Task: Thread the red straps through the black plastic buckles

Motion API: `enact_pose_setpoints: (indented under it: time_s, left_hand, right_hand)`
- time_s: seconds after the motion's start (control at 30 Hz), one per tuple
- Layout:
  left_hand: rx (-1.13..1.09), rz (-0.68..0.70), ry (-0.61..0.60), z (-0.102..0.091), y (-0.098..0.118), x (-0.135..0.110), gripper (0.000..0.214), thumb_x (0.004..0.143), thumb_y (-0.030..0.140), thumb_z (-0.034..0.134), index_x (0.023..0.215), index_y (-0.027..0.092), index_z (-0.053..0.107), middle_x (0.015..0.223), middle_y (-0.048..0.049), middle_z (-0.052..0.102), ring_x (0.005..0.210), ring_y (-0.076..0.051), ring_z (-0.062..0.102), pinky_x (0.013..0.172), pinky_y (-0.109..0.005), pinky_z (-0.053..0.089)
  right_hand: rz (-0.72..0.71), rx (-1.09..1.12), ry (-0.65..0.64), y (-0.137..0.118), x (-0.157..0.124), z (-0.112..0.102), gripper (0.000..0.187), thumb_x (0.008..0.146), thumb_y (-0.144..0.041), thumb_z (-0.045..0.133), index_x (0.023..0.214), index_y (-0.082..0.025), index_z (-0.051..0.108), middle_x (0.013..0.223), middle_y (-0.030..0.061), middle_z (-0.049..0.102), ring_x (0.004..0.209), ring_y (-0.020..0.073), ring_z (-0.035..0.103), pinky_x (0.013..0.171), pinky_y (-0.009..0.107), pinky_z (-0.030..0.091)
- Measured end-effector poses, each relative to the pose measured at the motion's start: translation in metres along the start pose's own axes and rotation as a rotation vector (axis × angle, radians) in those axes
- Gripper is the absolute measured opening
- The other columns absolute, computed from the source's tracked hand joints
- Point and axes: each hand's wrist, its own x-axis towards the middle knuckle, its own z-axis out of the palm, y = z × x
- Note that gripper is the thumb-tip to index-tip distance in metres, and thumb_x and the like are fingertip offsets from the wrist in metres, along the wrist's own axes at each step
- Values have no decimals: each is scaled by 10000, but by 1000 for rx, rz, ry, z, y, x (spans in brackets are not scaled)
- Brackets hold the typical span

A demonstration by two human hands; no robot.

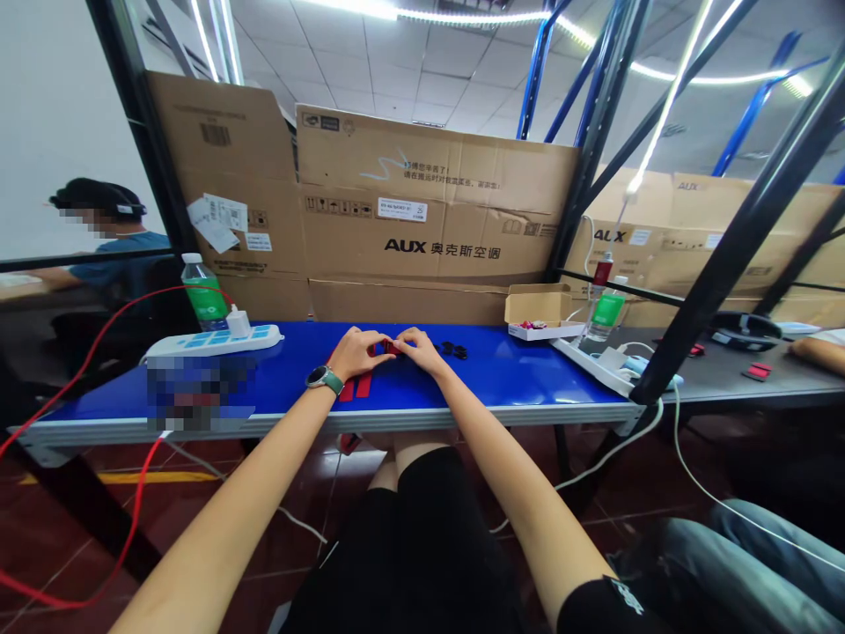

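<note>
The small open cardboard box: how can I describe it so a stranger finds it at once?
Behind the blue table stands a large AUX carton. At the table's back edge, just left of a water bottle, sits a small open cardboard box. Its raised lid and small colourful pieces set it apart from the big cartons.

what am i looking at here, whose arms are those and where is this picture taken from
There is no machine here: these are a person's own bare arms, seen through one camera worn on their head, looking forward and down. The left hand, with a smartwatch on its wrist, and the right hand hold a small red piece between them; its exact shape is hard to see. On the blue tabletop lie red strips, small black pieces and a power strip. Another person sits further off on the left.
</note>
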Motion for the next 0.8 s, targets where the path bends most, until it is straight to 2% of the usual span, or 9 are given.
enact_pose_setpoints:
  time_s: [0.13, 0.3, 0.5, 0.57, 0.63, 0.7, 0.77, 0.8]
  left_hand:
    - [-47, -66, 73, 1, -1, 1, 433, 868, 609, 662, 1113, 259, 735, 1051, -59, 779, 856, -226, 704, 819, -342, 452]
    - [-78, -110, 126, 1, 0, 3, 444, 851, 606, 687, 1091, 237, 746, 988, -52, 782, 771, -207, 695, 761, -315, 483]
    - [-76, -155, 172, -2, -1, 0, 405, 859, 575, 692, 1073, 234, 743, 911, -41, 772, 690, -187, 670, 743, -311, 485]
    - [-106, -171, 176, -2, -3, -1, 408, 860, 576, 689, 1066, 228, 739, 913, -42, 765, 660, -177, 653, 710, -306, 486]
    - [-119, -178, 186, -1, -6, -1, 408, 862, 569, 690, 1070, 222, 738, 945, -52, 755, 672, -176, 642, 702, -306, 490]
    - [-104, -181, 184, 2, -9, -1, 407, 865, 554, 691, 1081, 214, 742, 944, -63, 738, 701, -186, 634, 716, -315, 494]
    - [-79, -195, 172, 6, -13, -1, 411, 865, 543, 694, 1092, 204, 746, 904, -69, 719, 722, -198, 628, 720, -323, 493]
    - [-73, -203, 164, 9, -15, -1, 415, 863, 539, 698, 1098, 201, 748, 892, -71, 712, 730, -202, 627, 720, -325, 493]
  right_hand:
    - [96, 265, 135, 1, 6, -2, 245, 866, -402, 633, 732, -200, 673, 1022, 70, 658, 1059, 215, 599, 1027, 370, 436]
    - [242, 463, 281, 6, 9, 0, 280, 842, -455, 575, 759, -194, 629, 966, 66, 650, 971, 215, 599, 899, 342, 487]
    - [430, 657, 401, 7, 8, -5, 244, 830, -373, 482, 929, -200, 622, 990, 71, 708, 854, 212, 647, 731, 325, 505]
    - [498, 584, 399, 8, 7, -9, 292, 807, -299, 486, 1044, -193, 619, 1034, 88, 714, 868, 226, 667, 738, 340, 520]
    - [574, 362, 408, 8, 5, -11, 411, 773, -214, 510, 1171, -156, 592, 1076, 136, 700, 928, 260, 673, 791, 378, 533]
    - [650, 109, 474, 7, 1, -13, 537, 757, -153, 533, 1291, -97, 533, 1191, 228, 640, 1082, 330, 632, 894, 460, 515]
    - [639, -106, 527, 3, -4, -13, 601, 782, -143, 544, 1376, -80, 479, 1319, 291, 541, 1241, 399, 530, 988, 553, 451]
    - [571, -182, 505, 0, -7, -12, 600, 806, -155, 549, 1399, -102, 472, 1365, 289, 504, 1291, 414, 480, 1018, 583, 415]
